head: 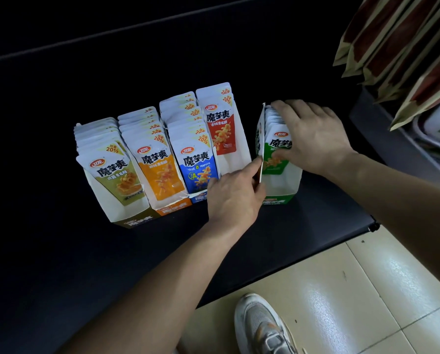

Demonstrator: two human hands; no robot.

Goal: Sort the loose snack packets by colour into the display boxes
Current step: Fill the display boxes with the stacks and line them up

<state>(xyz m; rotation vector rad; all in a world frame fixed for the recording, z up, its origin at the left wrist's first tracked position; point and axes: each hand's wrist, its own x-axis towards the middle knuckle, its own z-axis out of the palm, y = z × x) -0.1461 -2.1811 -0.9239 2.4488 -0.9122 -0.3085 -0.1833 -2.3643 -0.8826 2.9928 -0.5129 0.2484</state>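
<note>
Five display boxes stand in a row on a black table (pixel 60 251): an olive box (pixel 116 200), an orange box (pixel 160 198), a blue box (pixel 198 198), a red box (pixel 236 159) and, set a little apart at the right, a green box (pixel 280 190). Each holds packets of its own colour. My left hand (pixel 234 198) pinches the left wall of the green box between thumb and fingers. My right hand (pixel 313 139) lies spread over the tops of the green packets (pixel 275 149), fingers curling over them.
Brown-and-tan bags (pixel 397 47) hang or lean at the upper right over a dark shelf edge. The table's corner (pixel 372 226) is at the right, with tiled floor (pixel 354 290) and a white shoe (pixel 262 325) below it.
</note>
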